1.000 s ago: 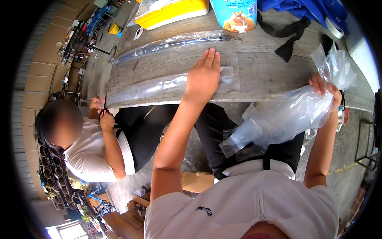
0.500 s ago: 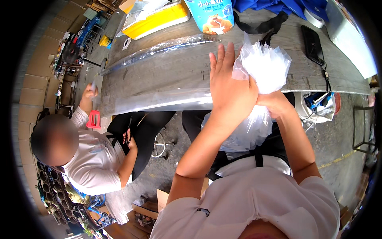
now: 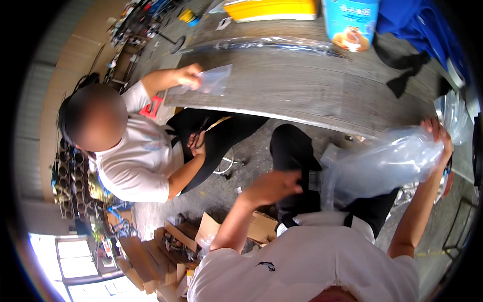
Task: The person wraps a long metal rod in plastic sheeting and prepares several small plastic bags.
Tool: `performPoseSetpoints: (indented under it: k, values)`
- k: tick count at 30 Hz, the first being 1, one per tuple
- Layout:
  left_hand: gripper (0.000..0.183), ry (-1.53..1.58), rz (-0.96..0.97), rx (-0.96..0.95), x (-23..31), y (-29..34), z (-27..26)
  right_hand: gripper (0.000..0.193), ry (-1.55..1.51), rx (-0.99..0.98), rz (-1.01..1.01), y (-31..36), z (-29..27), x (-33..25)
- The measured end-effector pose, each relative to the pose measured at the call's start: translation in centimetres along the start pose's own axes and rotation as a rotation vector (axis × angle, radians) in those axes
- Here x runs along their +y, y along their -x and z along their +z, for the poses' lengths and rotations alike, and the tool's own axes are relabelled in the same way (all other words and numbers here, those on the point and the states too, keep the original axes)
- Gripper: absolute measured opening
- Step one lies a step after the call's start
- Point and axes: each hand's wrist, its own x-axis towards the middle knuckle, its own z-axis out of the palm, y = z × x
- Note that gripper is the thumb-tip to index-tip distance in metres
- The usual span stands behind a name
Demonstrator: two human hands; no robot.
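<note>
My right hand is closed around the gathered neck of a large clear plastic bag, at the right end of the table edge. Part of the bag's neck sticks out beyond my fist. The bag's body hangs slantwise over my lap, its wide end toward the left. Apart from the bag, my left hand hovers over my lap, smeared by motion, so its fingers cannot be read. What the bag holds, if anything, I cannot make out.
At the left a co-worker holds a small clear bag over the grey table and scissors low down. A yellow box, blue tub, black strap and blue cloth lie along the back. Cardboard boxes stand behind.
My left hand has come off the bag and down to my lap. My right hand has moved right, drawing the bag out sideways. The view has turned left; the co-worker's small bag is over the table.
</note>
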Motion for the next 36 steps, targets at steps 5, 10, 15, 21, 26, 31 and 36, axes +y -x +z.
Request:
performPoseSetpoints:
  k: [5, 10, 15, 21, 26, 31, 36]
  values:
    - [0.075, -0.51, 0.268, 1.61, -4.3, 2.1, -10.0, 0.026, -0.058, -0.029, 0.008, -0.5, 1.8, 1.3]
    - [0.067, -1.013, 0.128, 1.498, -3.0, -2.0, -19.1, 0.028, -0.007, -0.039, 0.012, -0.4, 1.2, 0.9]
    - [0.02, -0.97, 0.336, 1.371, -3.5, -7.4, -21.5, 0.026, 0.032, -0.006, -0.026, -0.7, 2.7, 1.3]
    - [0.016, -0.692, 0.434, 1.121, 3.5, -9.3, -14.0, 0.033, 0.096, 0.027, 0.004, -0.4, 2.4, 1.0]
    - [0.033, -0.905, 0.533, 1.111, 7.6, -12.5, -9.7, 0.033, 0.124, 0.042, 0.0, -0.5, 2.8, 1.1]
    - [0.04, -1.012, 0.432, 1.071, 7.3, -14.6, -8.8, 0.029, 0.178, 0.054, -0.006, -0.4, 3.0, 1.2]
    - [0.045, -1.072, 0.407, 1.022, 7.3, -14.8, -8.9, 0.027, 0.149, 0.055, -0.052, -0.3, 3.4, 1.4]
